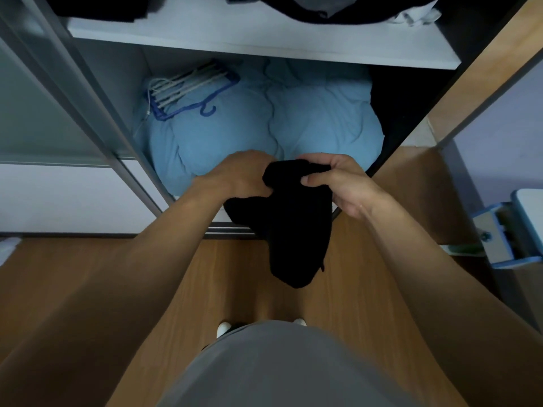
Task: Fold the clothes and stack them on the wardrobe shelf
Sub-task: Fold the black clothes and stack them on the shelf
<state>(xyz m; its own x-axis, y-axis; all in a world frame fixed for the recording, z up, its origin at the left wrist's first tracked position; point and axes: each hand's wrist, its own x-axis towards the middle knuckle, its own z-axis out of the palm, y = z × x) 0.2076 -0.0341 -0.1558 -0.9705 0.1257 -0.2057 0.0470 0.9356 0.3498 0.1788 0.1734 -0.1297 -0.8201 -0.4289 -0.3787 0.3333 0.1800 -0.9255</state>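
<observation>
Above the grey shirt (pixel 279 371), 2 hands hold the black garment (pixel 296 230) in mid-air before the wardrobe; the left hand (pixel 238 174) has its fingers curled into the top edge; the right hand (pixel 343 183) pinches it under the thumb; the garment's long axis hangs floorward; the white shelf (pixel 264 36) lies above and beyond.

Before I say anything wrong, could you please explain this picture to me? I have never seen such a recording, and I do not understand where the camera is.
There is no machine here. A person wears one camera on the head, so you look down along both arms. The left hand and the right hand both grip a black garment, which hangs above the wooden floor. In front stands an open wardrobe. Its lower compartment holds blue bedding with hangers lying on it. The white shelf above carries dark clothes.
</observation>
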